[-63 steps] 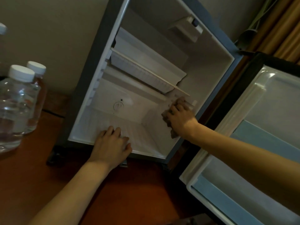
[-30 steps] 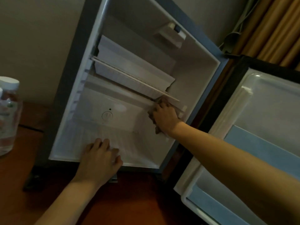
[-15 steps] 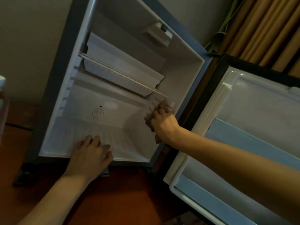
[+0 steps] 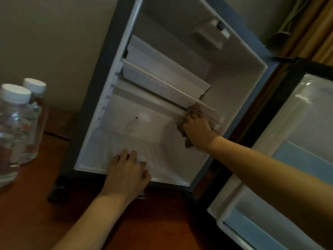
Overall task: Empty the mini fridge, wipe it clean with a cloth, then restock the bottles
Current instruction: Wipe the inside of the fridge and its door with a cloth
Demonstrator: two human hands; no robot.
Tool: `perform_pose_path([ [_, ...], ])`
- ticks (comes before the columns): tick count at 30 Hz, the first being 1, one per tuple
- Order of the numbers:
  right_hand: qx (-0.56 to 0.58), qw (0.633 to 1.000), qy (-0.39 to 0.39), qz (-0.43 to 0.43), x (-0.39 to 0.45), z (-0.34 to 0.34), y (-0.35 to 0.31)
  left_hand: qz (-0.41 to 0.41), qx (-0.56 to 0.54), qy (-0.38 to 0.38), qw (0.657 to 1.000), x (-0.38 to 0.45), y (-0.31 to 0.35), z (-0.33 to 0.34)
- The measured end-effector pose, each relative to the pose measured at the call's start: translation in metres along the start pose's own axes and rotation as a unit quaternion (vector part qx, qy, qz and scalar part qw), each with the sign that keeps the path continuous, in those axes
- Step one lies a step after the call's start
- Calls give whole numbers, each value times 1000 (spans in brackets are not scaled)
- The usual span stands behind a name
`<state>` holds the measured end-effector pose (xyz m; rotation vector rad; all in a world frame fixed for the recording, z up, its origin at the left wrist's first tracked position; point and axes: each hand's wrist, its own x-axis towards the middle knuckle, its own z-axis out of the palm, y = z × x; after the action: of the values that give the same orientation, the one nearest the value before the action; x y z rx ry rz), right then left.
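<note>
A brownish cloth is bunched under the right hand, whose curled fingers grasp it and press it against the right inner wall of the mini fridge, just below the shelf. The left hand is laid flat, grasping nothing, on the fridge floor at the front lip. The cloth is judged soft, light and limp, so it is best held wadded in the palm. Two capped water bottles are set on the wooden surface left of the fridge; being full, smooth and probably slippery, they are best taken around the body below the cap.
</note>
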<state>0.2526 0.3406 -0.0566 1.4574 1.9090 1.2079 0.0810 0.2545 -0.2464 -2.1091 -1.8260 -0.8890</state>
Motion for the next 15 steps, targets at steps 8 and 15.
perform_pose_path([
  [8, -28, 999, 31, -7, 14, 0, 3, -6, -15, 2, 1000, 2, -1, -1],
  [15, -27, 999, 38, -28, -48, 8, 13, -5, -19, -17, 1000, -2, 0, -6],
])
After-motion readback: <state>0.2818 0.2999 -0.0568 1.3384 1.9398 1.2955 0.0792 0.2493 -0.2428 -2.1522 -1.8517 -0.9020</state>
